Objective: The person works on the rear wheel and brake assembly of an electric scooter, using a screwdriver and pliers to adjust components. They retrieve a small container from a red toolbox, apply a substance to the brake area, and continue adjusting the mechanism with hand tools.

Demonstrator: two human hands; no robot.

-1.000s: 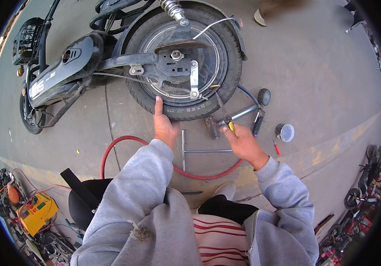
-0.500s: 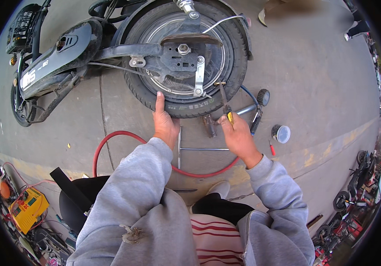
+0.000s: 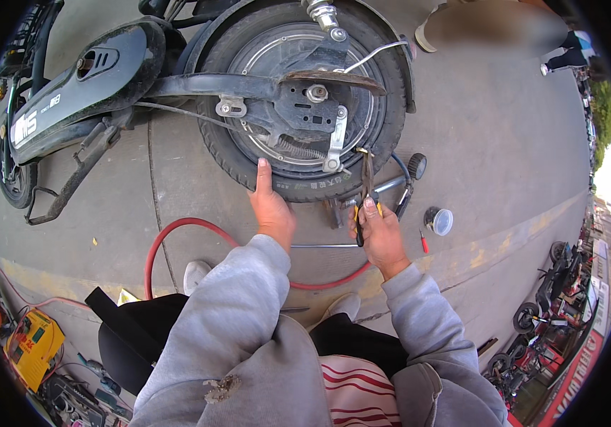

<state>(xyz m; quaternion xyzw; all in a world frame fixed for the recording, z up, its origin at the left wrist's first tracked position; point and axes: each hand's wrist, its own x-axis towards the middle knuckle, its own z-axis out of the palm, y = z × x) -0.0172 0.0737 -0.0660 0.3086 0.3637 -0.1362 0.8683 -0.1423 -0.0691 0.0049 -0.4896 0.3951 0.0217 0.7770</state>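
The rear wheel's black tyre point(image 3: 298, 189) is in front of me, on an electric scooter point(image 3: 113, 64) with a dark frame. My left hand point(image 3: 272, 210) grips the tyre's near edge, thumb on the sidewall and the other fingers out of sight around the tread. In my right hand point(image 3: 382, 242) are long-nose pliers point(image 3: 368, 174) with yellow and black handles. Their jaw tips are at a small brass-coloured piece point(image 3: 364, 151) by the rim's right side; whether they clamp it I cannot tell.
Red hose point(image 3: 154, 249) curves over the ground before me. Beyond my right hand are an inflator gauge point(image 3: 417, 166), a small round tub point(image 3: 438, 220) and a red-handled tool point(image 3: 424, 243). A yellow machine point(image 3: 35, 345) stands at left. Someone's shoe point(image 3: 426, 39) shows at the far right.
The pliers have turned more upright in my right hand, and their handles now show spread apart. My left hand keeps its grip on the tyre. The whole view has shifted a little.
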